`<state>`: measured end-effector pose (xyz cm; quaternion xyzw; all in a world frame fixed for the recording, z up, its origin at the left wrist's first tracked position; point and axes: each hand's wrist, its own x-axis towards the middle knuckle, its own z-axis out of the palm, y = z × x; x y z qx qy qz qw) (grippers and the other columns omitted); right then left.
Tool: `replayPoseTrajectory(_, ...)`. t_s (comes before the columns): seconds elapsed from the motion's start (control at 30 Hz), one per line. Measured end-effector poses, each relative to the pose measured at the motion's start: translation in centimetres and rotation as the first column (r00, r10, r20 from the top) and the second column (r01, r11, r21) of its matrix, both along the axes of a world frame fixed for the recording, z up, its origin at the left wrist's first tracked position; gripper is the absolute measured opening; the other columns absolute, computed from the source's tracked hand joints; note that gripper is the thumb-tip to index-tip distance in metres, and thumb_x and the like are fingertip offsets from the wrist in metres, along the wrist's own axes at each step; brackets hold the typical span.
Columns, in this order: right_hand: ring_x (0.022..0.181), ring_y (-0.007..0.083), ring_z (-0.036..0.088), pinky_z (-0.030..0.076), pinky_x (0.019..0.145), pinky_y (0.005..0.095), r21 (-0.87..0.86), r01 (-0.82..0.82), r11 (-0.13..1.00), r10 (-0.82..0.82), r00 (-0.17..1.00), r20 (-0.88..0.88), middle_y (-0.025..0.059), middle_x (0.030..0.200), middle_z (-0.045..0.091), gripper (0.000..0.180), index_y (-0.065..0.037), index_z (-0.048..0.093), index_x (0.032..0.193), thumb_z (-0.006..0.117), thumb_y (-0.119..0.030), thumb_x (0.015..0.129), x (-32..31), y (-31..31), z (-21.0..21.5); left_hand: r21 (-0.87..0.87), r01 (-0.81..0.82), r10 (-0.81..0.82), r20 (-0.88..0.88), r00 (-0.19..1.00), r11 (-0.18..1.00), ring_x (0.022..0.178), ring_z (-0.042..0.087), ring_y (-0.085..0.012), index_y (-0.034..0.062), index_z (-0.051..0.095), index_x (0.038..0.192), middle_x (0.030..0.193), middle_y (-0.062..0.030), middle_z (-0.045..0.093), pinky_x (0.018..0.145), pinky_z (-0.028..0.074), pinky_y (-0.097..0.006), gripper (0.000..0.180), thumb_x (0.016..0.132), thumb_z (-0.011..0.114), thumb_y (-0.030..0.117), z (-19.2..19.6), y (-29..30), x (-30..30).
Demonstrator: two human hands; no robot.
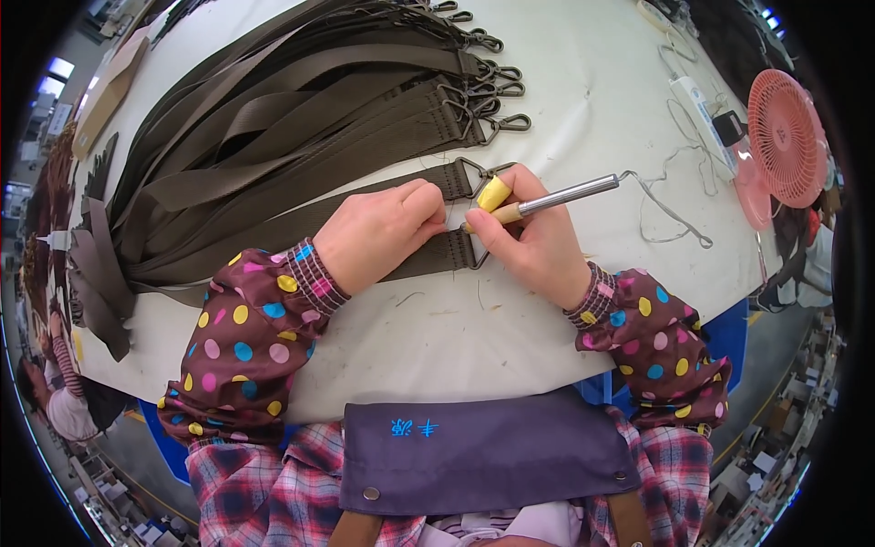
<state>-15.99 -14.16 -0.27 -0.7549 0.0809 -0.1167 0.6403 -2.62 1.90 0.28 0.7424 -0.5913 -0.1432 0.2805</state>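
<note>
My left hand (381,232) presses flat on an olive webbing strap (428,260) that lies across the white table (510,337), fingers closed over the strap near its end. My right hand (533,237) grips a pen-like tool (547,201) with a metal shaft and yellow collar, its tip at the strap's edge between my hands. A metal triangular ring (476,173) sits at the end of the neighbouring strap just above my fingers. A cord (665,205) runs from the tool's back end to the right.
A large pile of olive straps (273,128) with metal snap hooks (497,91) fills the table's left and top. A pink desk fan (784,137) and a white power strip (697,100) stand at the right. The table's front edge is near my body.
</note>
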Motion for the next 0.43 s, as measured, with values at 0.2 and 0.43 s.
replayPoseTrajectory(0.2, 0.064, 0.0024, 0.044, 0.037, 0.055, 0.0187, -0.024, -0.048, 0.999, 0.047, 0.998, -0.034, -0.0028, 0.074, 0.050, 0.020, -0.005, 0.046, 0.089, 0.065, -0.008, 0.086, 0.07, 0.06, -0.17, 0.010, -0.031, 0.033, -0.321, 0.947, 0.999, 0.066, 0.059, -0.0127, 0.0024, 0.047, 0.082, 0.084, -0.0054, 0.063, 0.057, 0.048, -0.026, 0.017, 0.082, 0.064, -0.001, 0.50, -0.13, 0.27)
replayPoseTrajectory(0.43, 0.062, 0.0021, 0.045, 0.037, 0.052, 0.0181, -0.102, -0.071, 0.992, 0.065, 0.996, -0.059, -0.0026, 0.076, 0.050, 0.022, -0.005, 0.046, 0.090, 0.067, -0.010, 0.085, 0.22, 0.13, -0.19, 0.174, -0.111, 0.197, -0.623, 0.757, 0.978, 0.068, 0.060, -0.0148, 0.0031, 0.048, 0.086, 0.084, -0.0049, 0.065, 0.062, 0.050, -0.026, 0.016, 0.086, 0.064, 0.005, 0.60, -0.01, 0.87)
